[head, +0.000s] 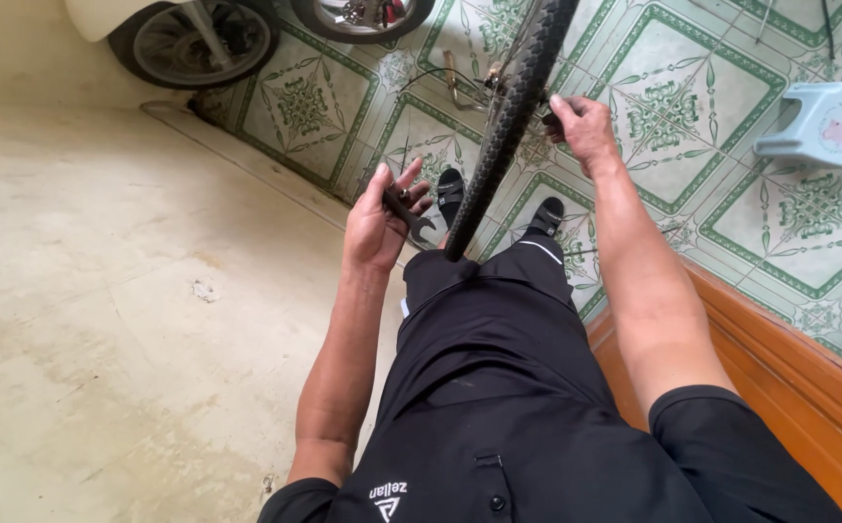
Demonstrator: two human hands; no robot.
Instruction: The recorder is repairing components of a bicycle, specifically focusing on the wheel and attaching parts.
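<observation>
A black bicycle tyre (508, 116) stands upright between my legs, its knobbly tread facing me. My left hand (377, 223) is to the left of the tyre and holds a dark open-ended wrench (409, 218), its jaw pointing toward the wheel. My right hand (584, 126) reaches past the right side of the tyre and pinches a small dark part near the wheel's hub; what exactly it grips is hidden by the fingers. I wear black shorts and black sandals (545, 215).
A pale blue plastic stool (823, 121) stands at the right on the green patterned tiles. Motorbike wheels (198, 39) sit at the top left. A bare concrete floor (101, 291) fills the left. A wooden ledge (789, 378) runs along the lower right.
</observation>
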